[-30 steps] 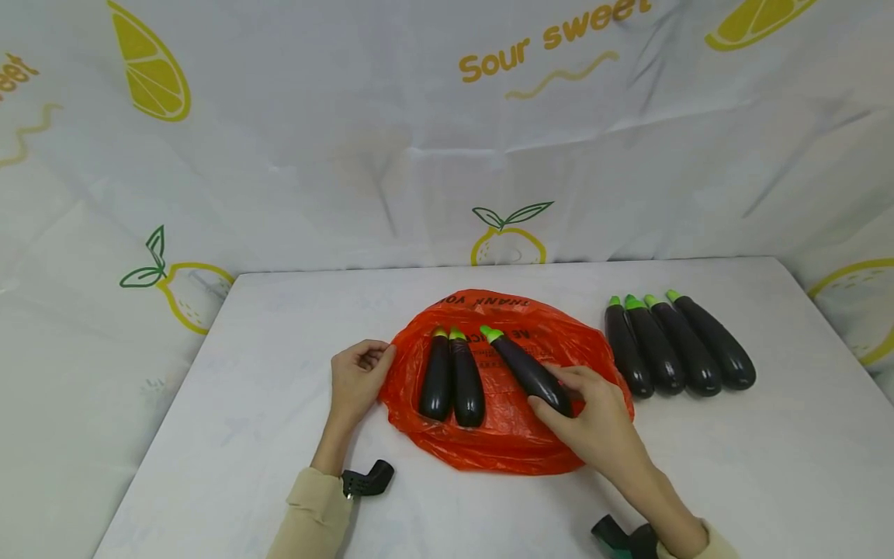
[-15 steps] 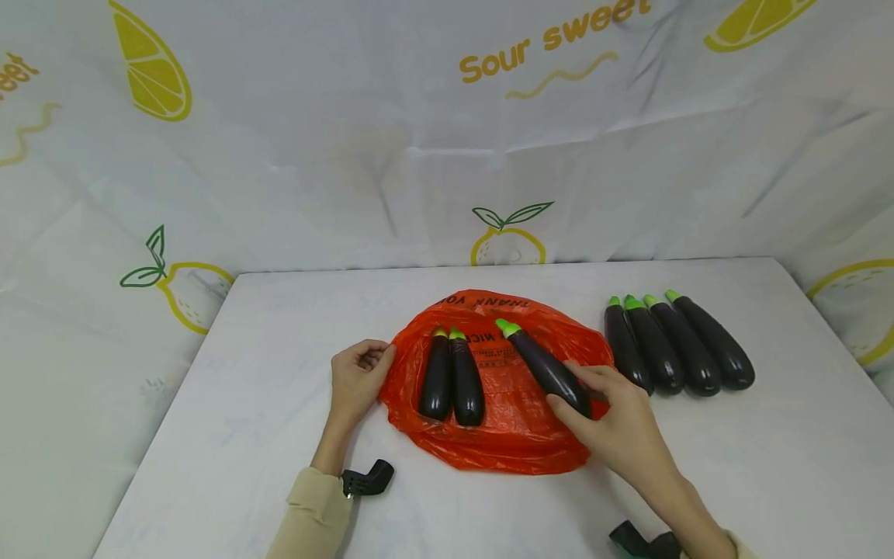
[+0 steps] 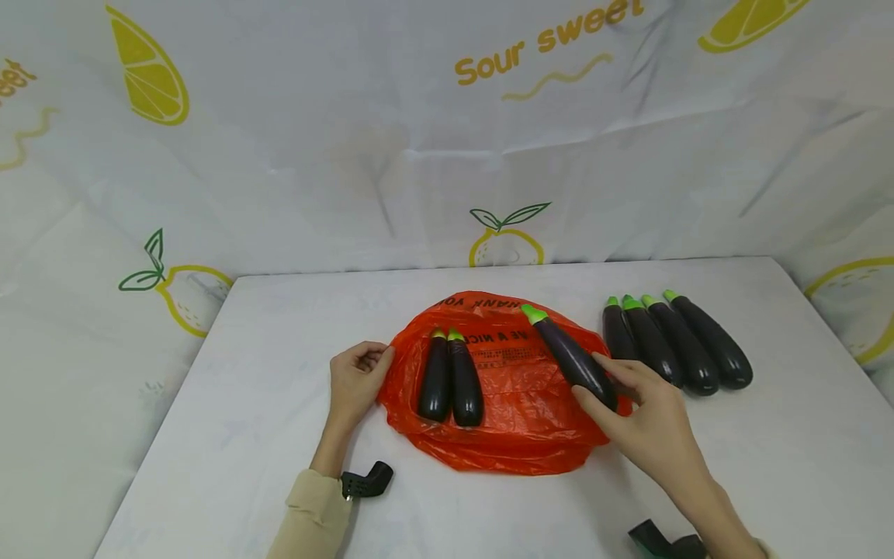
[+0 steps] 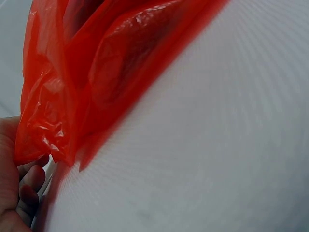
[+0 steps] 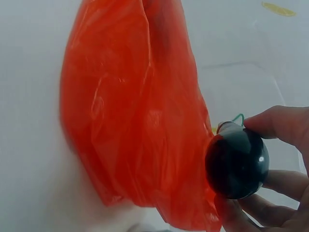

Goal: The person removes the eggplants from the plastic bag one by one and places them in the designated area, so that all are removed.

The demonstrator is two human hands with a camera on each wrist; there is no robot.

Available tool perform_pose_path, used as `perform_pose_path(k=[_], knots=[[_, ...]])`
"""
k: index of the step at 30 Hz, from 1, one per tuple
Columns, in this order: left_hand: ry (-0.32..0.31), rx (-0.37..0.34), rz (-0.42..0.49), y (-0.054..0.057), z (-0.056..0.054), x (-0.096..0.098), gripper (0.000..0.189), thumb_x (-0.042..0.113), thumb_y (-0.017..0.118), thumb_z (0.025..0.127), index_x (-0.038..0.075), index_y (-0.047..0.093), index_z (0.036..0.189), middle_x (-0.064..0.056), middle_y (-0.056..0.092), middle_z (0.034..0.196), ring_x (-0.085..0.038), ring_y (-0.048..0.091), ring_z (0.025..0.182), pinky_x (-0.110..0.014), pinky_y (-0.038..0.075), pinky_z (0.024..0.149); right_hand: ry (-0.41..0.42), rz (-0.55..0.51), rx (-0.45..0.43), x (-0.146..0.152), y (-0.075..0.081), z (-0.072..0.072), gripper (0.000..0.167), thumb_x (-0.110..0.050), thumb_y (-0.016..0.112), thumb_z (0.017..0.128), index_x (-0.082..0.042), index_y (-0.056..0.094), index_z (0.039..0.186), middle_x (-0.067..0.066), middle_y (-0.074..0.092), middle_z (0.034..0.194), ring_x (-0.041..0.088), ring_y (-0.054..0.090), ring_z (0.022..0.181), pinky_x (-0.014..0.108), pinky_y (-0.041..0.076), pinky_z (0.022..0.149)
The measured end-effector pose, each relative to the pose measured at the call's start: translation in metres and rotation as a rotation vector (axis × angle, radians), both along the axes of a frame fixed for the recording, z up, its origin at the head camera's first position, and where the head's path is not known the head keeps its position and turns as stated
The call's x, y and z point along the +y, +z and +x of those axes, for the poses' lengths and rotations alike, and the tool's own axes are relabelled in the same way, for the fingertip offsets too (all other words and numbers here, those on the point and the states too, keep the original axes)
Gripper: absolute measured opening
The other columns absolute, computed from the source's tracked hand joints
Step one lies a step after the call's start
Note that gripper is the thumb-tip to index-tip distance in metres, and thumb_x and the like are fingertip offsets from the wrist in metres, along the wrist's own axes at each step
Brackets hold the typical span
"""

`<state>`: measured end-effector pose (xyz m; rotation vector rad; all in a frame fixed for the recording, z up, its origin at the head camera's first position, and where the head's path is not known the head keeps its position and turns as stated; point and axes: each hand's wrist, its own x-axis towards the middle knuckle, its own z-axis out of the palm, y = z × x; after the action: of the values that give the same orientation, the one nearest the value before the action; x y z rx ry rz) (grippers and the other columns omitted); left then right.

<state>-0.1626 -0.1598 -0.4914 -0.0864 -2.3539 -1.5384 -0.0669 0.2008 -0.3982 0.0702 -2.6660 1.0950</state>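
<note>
My right hand (image 3: 649, 411) grips an eggplant (image 3: 569, 353) by its thick end, its green stem pointing up and left over the right part of a red plastic bag (image 3: 510, 404). In the right wrist view the round dark end of that eggplant (image 5: 236, 164) shows between thumb and fingers, beside the bag's side. With thumb and fingers my left hand (image 3: 359, 376) pinches the bag's left rim; the left wrist view shows the crumpled red plastic (image 4: 48, 125) at the fingertips. Inside the spread bag, two eggplants (image 3: 450, 380) lie side by side on the left.
Several more eggplants (image 3: 687, 345) lie in a row on the right side of the white table (image 3: 279, 419), just beyond my right hand. A white cloth with lemon prints (image 3: 314, 155) hangs behind the table's back edge.
My right hand has moved right and a little up with the eggplant, from over the bag's middle toward its right rim. The left hand and the two eggplants in the bag stay put.
</note>
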Motion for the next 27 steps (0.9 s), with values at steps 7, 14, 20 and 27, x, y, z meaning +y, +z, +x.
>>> perform_pose_path(k=[7, 14, 20, 27], knots=[[0.01, -0.015, 0.009, 0.002, 0.001, 0.002, 0.006, 0.0, 0.073, 0.09, -0.004, 0.074, 0.086, -0.02, 0.064, 0.072, -0.005, 0.049, 0.063, -0.011, 0.04, 0.059, -0.034, -0.015, 0.046, 0.014, 0.001, -0.001, 0.051, -0.014, 0.086, 0.081, 0.0, 0.07, 0.127, 0.019, 0.071, 0.112, 0.012, 0.063, 0.082, 0.001, 0.045, 0.072], [-0.018, 0.005, 0.022, 0.001, 0.001, -0.001, 0.007, 0.009, 0.076, 0.091, 0.004, 0.077, 0.086, -0.014, 0.066, 0.072, -0.008, 0.052, 0.064, -0.013, 0.042, 0.059, -0.064, -0.011, 0.075, 0.025, 0.001, -0.002, 0.053, -0.011, 0.086, 0.08, 0.004, 0.068, 0.128, 0.026, 0.07, 0.115, 0.037, 0.067, 0.088, -0.005, 0.039, 0.074], [-0.007, -0.005, 0.004, 0.009, 0.004, 0.003, 0.007, 0.003, 0.074, 0.091, -0.003, 0.075, 0.087, -0.018, 0.065, 0.072, -0.006, 0.05, 0.064, -0.013, 0.041, 0.059, -0.093, -0.002, 0.094, 0.038, 0.0, -0.006, 0.053, -0.008, 0.086, 0.08, 0.007, 0.067, 0.127, 0.03, 0.068, 0.115, 0.043, 0.067, 0.087, -0.008, 0.036, 0.075], [-0.016, 0.004, 0.002, 0.03, 0.013, 0.01, 0.007, -0.001, 0.072, 0.091, -0.006, 0.074, 0.087, -0.02, 0.064, 0.072, -0.005, 0.05, 0.064, -0.012, 0.042, 0.061, -0.124, -0.011, 0.12, 0.059, -0.001, -0.013, 0.051, -0.006, 0.085, 0.079, 0.01, 0.067, 0.125, 0.034, 0.067, 0.114, -0.023, 0.052, 0.083, -0.008, 0.036, 0.073]])
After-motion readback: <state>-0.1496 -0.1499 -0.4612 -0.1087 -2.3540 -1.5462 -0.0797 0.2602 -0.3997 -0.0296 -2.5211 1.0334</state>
